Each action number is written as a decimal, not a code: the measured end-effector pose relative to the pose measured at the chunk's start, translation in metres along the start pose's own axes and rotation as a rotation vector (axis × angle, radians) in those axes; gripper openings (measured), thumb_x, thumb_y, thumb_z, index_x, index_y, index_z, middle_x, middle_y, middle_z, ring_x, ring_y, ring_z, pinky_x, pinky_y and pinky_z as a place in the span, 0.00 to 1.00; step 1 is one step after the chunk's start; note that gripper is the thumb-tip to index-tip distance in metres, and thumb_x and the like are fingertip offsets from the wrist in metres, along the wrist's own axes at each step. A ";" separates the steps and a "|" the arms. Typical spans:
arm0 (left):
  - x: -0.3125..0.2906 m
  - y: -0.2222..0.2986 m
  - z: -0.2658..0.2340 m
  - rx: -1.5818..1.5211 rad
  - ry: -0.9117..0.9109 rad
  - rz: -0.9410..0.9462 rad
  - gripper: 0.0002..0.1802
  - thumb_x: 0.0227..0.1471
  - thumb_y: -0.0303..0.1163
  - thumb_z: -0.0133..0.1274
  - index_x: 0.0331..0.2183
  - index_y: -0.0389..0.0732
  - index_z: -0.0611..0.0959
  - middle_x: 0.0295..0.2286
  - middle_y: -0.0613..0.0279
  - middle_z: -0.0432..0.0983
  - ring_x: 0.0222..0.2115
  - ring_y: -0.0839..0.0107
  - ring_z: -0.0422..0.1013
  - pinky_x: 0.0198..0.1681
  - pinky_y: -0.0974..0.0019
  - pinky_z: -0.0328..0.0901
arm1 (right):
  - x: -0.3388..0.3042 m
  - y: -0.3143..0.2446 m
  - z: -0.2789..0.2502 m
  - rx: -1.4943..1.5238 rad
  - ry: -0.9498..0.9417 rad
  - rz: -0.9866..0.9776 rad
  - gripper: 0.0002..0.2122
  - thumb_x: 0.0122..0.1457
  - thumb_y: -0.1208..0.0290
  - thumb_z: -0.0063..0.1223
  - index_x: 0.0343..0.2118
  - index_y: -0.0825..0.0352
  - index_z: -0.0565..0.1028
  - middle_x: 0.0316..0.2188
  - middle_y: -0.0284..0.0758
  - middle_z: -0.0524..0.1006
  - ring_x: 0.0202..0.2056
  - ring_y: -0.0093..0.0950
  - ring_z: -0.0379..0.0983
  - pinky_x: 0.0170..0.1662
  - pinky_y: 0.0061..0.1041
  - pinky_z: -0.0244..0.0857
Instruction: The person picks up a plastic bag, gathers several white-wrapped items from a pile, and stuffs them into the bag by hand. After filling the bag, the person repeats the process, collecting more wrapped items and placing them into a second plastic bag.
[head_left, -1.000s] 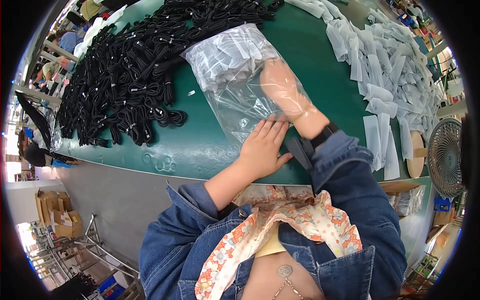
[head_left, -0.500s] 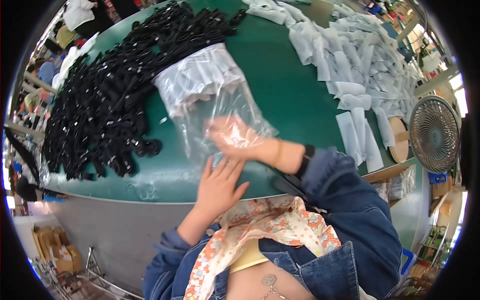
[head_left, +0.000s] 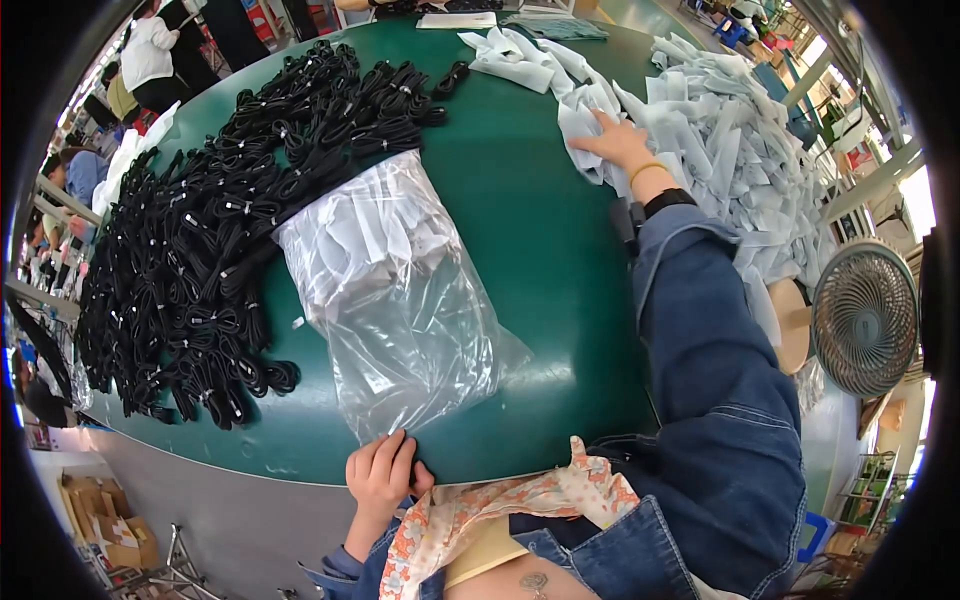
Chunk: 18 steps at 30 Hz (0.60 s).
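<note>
A clear plastic bag point(head_left: 410, 345) lies flat on the green table, its far part filled with a row of whitish pouches point(head_left: 375, 235). My left hand point(head_left: 380, 475) is at the table's near edge, fingers curled over by the bag's near corner; whether they pinch the film is hidden. Stretched out to the far right, my right hand point(head_left: 618, 142) rests with spread fingers on pale grey-white pouches point(head_left: 590, 115) at the left side of a large heap. Left of the bag spreads a big pile of black coiled cables point(head_left: 215, 235), bundled with small ties.
A round-caged fan point(head_left: 866, 318) stands at the right, beside a tan disc-shaped piece point(head_left: 790, 325). The green tabletop point(head_left: 530, 240) shows between bag and pouches. Cardboard boxes point(head_left: 110, 520) sit on the floor at lower left. Other people point(head_left: 150, 50) are at the far left.
My right hand has left the bag and reached far right to the pouches. My left hand has drawn back to the table edge and curled its fingers. The whole view has shifted.
</note>
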<state>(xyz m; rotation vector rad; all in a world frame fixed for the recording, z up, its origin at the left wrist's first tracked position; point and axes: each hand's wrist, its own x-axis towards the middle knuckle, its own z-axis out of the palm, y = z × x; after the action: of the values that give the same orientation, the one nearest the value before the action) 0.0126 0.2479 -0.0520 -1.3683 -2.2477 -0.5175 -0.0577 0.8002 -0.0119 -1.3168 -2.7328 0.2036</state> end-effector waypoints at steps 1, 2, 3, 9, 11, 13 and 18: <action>0.000 0.001 0.001 -0.001 0.001 -0.007 0.16 0.33 0.34 0.52 0.29 0.42 0.83 0.34 0.61 0.78 0.32 0.62 0.72 0.35 0.63 0.65 | 0.007 0.001 0.005 -0.081 -0.088 0.057 0.44 0.40 0.37 0.53 0.62 0.51 0.58 0.58 0.50 0.59 0.59 0.50 0.54 0.61 0.41 0.47; 0.001 0.001 0.002 -0.002 0.001 -0.011 0.16 0.32 0.34 0.51 0.29 0.42 0.83 0.34 0.61 0.78 0.32 0.62 0.72 0.35 0.63 0.65 | 0.015 0.005 0.005 -0.072 -0.085 0.059 0.44 0.40 0.37 0.53 0.62 0.51 0.58 0.58 0.50 0.59 0.59 0.50 0.54 0.61 0.41 0.47; -0.003 0.004 -0.001 -0.005 -0.011 -0.021 0.16 0.32 0.34 0.51 0.29 0.42 0.83 0.34 0.61 0.78 0.32 0.62 0.72 0.35 0.64 0.65 | 0.015 0.006 0.005 -0.087 -0.120 -0.021 0.44 0.40 0.37 0.53 0.62 0.50 0.58 0.58 0.50 0.59 0.60 0.50 0.53 0.61 0.42 0.46; 0.002 0.010 -0.004 -0.007 -0.033 -0.049 0.16 0.33 0.33 0.52 0.30 0.41 0.82 0.34 0.60 0.77 0.32 0.61 0.72 0.36 0.62 0.65 | -0.035 0.000 0.018 -0.085 -0.252 -0.251 0.41 0.39 0.41 0.55 0.61 0.42 0.58 0.62 0.39 0.55 0.63 0.47 0.44 0.56 0.61 0.48; 0.004 0.009 0.000 -0.028 -0.026 -0.055 0.15 0.34 0.33 0.52 0.30 0.41 0.82 0.34 0.61 0.77 0.32 0.62 0.72 0.36 0.62 0.65 | -0.068 -0.005 0.015 -0.093 -0.254 -0.291 0.41 0.40 0.40 0.55 0.61 0.45 0.59 0.61 0.42 0.56 0.62 0.48 0.47 0.58 0.55 0.47; 0.006 0.009 -0.002 -0.050 -0.041 -0.046 0.15 0.34 0.31 0.52 0.31 0.40 0.81 0.35 0.59 0.77 0.32 0.60 0.72 0.37 0.61 0.64 | -0.109 -0.011 0.004 -0.114 -0.246 -0.395 0.42 0.40 0.37 0.54 0.60 0.51 0.60 0.59 0.48 0.58 0.59 0.51 0.51 0.62 0.43 0.45; 0.016 0.016 -0.005 -0.031 -0.046 0.047 0.13 0.37 0.26 0.53 0.32 0.40 0.80 0.35 0.60 0.76 0.33 0.59 0.71 0.40 0.61 0.63 | -0.194 0.002 -0.022 0.178 -0.292 -0.623 0.37 0.48 0.44 0.55 0.60 0.55 0.61 0.59 0.46 0.58 0.60 0.45 0.51 0.62 0.39 0.48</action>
<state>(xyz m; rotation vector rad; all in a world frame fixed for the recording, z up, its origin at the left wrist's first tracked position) 0.0216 0.2637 -0.0380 -1.4586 -2.2466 -0.5125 0.0674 0.6508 0.0026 -0.3758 -3.1080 0.5977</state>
